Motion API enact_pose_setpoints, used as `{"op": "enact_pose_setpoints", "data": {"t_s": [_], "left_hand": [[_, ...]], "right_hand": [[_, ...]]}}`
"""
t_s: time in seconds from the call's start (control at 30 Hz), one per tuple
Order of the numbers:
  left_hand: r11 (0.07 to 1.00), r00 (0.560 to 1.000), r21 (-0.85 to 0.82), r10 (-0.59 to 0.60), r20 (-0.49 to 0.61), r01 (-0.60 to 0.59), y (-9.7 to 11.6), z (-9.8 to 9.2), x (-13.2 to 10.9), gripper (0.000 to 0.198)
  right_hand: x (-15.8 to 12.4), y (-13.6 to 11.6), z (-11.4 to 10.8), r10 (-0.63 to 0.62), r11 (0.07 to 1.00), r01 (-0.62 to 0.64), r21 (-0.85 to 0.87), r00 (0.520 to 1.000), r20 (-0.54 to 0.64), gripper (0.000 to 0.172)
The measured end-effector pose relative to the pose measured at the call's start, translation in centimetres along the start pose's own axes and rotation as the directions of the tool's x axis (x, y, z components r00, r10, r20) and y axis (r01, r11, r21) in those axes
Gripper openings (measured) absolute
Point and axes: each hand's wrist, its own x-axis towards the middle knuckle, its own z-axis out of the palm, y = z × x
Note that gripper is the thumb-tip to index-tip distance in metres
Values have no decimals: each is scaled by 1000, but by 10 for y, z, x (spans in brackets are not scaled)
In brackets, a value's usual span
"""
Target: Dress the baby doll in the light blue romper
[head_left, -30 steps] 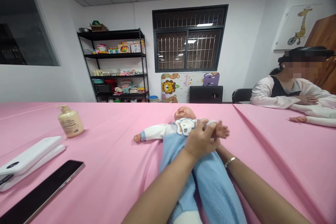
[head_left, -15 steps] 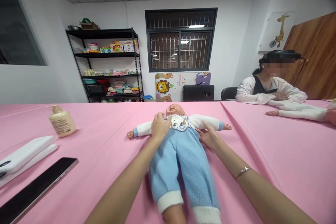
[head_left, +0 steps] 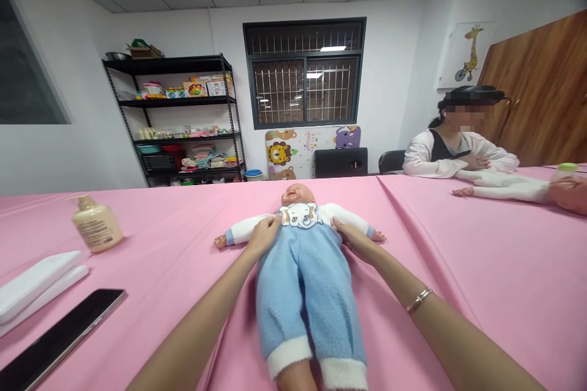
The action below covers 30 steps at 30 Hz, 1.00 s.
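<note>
Two hands on the baby doll [head_left: 302, 299], lying face up on a pink tablecloth [head_left: 426, 330]. Our left hand [head_left: 263, 235] rests open on its white sleeve, our right hand [head_left: 355, 241] open at its other side; neither clamps. The doll's feet run off the frame's lower edge. Pink cloth spreads on both sides of it. Well right, a co-worker's hand [head_left: 568, 192] hides the head of a second doll [head_left: 509, 192]. Well left, a black phone [head_left: 59, 339].

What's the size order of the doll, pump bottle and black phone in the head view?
Largest: the baby doll. Next, unsure: the black phone looks larger than the pump bottle, but lies nearer the camera.
</note>
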Motion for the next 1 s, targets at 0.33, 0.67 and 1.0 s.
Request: {"op": "enact_pose_setpoints", "data": {"t_s": [0.33, 0.67, 1.0], "left_hand": [[964, 995, -249, -102, -18, 95, -38, -14, -4, 41], [977, 929, -5, -205, -308, 214, -29, 9, -9, 24], [985, 947, -117, -153, -283, 124, -31, 15, -16, 18]], "right_hand": [[30, 34, 1, -109, 978, 66, -199, 971, -215, 56], [25, 27, -11, -137, 968, 53, -247, 932, -337, 44], [-85, -87, 93, -180, 763, 526, -376, 731, 658, 26]]}}
